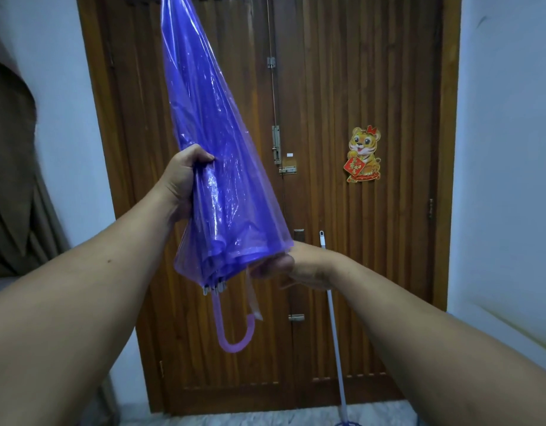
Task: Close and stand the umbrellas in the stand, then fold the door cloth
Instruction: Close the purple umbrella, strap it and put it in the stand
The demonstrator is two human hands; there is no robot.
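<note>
A see-through purple umbrella (pixel 216 142) is closed and held tip up in front of me, its canopy folds loose. Its curved purple handle (pixel 234 336) hangs at the bottom, with a clear strap dangling beside it. My left hand (pixel 185 176) grips the canopy's left side about halfway up. My right hand (pixel 299 265) pinches the lower right hem of the canopy. No umbrella stand or door cloth is visible.
A brown wooden double door (pixel 342 210) with bolts and a tiger sticker (pixel 363 153) fills the background. A white mop pole (pixel 333 321) leans against it at lower right. A brown curtain (pixel 10 167) hangs at the left. White walls flank the door.
</note>
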